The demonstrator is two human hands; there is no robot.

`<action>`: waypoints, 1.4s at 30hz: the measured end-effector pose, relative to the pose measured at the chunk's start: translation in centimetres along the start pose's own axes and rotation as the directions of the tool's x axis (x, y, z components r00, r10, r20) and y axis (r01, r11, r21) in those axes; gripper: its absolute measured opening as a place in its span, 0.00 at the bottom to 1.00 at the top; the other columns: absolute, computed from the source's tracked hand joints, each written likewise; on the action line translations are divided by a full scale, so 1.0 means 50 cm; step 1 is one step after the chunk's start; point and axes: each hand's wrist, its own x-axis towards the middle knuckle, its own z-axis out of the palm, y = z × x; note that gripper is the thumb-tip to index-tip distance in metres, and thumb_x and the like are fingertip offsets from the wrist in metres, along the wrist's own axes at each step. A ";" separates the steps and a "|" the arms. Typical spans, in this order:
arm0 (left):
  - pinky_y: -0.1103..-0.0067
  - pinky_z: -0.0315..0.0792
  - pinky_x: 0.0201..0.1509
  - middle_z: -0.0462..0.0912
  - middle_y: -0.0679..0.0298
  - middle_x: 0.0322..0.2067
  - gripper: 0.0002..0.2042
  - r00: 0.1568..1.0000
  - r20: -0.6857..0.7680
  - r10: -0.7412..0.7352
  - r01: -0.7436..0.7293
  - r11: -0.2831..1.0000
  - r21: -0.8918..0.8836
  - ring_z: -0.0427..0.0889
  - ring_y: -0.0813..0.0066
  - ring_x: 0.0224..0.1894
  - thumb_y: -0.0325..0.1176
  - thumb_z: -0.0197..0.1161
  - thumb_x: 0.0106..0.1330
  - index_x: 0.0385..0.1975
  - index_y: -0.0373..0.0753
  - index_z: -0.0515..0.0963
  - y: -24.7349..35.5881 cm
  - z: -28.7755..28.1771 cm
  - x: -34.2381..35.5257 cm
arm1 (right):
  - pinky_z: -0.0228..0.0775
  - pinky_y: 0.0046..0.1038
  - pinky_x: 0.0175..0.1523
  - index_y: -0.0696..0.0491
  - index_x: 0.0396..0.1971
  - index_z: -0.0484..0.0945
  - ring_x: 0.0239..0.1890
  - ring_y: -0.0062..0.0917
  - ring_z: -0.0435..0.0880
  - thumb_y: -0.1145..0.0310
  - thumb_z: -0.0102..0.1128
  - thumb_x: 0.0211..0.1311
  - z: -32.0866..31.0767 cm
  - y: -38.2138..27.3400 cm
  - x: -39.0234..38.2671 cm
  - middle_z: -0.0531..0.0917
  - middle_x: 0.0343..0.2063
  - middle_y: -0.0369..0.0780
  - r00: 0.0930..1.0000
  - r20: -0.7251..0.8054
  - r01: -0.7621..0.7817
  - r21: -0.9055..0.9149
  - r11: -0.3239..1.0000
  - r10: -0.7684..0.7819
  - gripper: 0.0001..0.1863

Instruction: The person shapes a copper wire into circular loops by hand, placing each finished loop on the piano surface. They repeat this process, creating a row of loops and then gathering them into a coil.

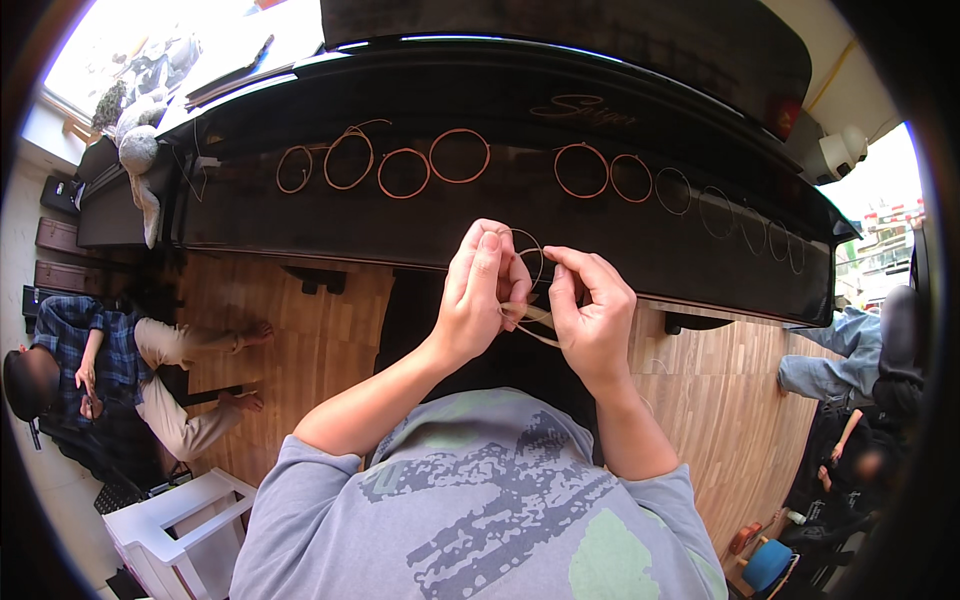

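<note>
In front of my chest, at the near edge of a closed black piano, both hands are raised around a thin wire coil (pixel 541 262). My left hand (pixel 480 285) pinches the coil, its loop standing out beyond the fingertips. My right hand (pixel 594 308) is closed, thumb against forefinger, at the coil's right side, on a wire end too thin to make out clearly. Pale strands (pixel 535 314) cross the gap between the hands lower down. On the piano lid beyond lie several copper-coloured wire coils (pixel 404 196) and, farther right, several thin silvery coils (pixel 673 212).
The black piano (pixel 480 225) spans the far side, with a grey plush toy (pixel 138 150) hanging at its left end. One person (pixel 70 340) sits at the left, others (pixel 850 370) at the right. A white stool-like frame (pixel 180 530) stands at lower left on the wooden floor (pixel 290 330).
</note>
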 end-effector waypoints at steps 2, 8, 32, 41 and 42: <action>0.85 0.54 0.13 0.64 0.66 0.12 0.15 0.999 -0.052 0.009 -0.008 1.000 0.014 0.57 0.82 0.09 0.46 0.32 0.79 0.40 0.42 0.62 -0.003 -0.001 0.003 | 0.64 0.19 0.26 0.59 0.38 0.79 0.22 0.14 0.72 0.82 0.55 0.60 -0.003 0.008 -0.002 0.78 0.22 0.36 0.987 0.021 -0.161 0.116 0.980 0.160 0.08; 0.85 0.50 0.13 0.58 0.70 0.08 0.17 0.991 -0.131 0.010 -0.017 0.999 -0.049 0.53 0.83 0.08 0.47 0.33 0.79 0.41 0.41 0.64 0.000 -0.009 0.009 | 0.61 0.18 0.36 0.54 0.38 0.67 0.27 0.15 0.68 0.76 0.42 0.65 0.004 0.027 -0.006 0.73 0.24 0.34 0.957 0.093 -0.268 0.647 0.714 0.274 0.05; 0.88 0.60 0.19 0.68 0.67 0.24 0.18 0.989 0.138 0.048 -0.107 0.882 0.458 0.68 0.85 0.17 0.46 0.49 0.71 0.39 0.32 0.69 0.009 -0.012 -0.007 | 0.70 0.18 0.37 0.57 0.37 0.68 0.31 0.14 0.79 0.77 0.56 0.67 0.016 0.022 0.012 0.80 0.28 0.36 0.994 0.055 -0.105 0.237 0.966 0.095 0.06; 0.87 0.58 0.17 0.64 0.68 0.20 0.03 0.937 0.332 -0.112 0.137 0.989 -0.054 0.59 0.84 0.16 0.28 0.45 0.61 0.29 0.37 0.63 0.018 -0.018 -0.003 | 0.68 0.16 0.39 0.60 0.47 0.74 0.32 0.11 0.76 0.72 0.49 0.71 -0.013 0.008 0.029 0.79 0.30 0.34 0.832 0.502 -0.538 0.632 0.558 0.235 0.10; 0.87 0.58 0.17 0.64 0.68 0.20 0.03 0.929 0.352 -0.116 0.142 0.989 -0.049 0.59 0.84 0.16 0.28 0.44 0.61 0.28 0.37 0.64 0.018 -0.020 -0.002 | 0.68 0.16 0.39 0.60 0.48 0.74 0.32 0.11 0.76 0.71 0.49 0.72 -0.015 -0.001 0.033 0.78 0.30 0.33 0.804 0.544 -0.578 0.619 0.532 0.242 0.11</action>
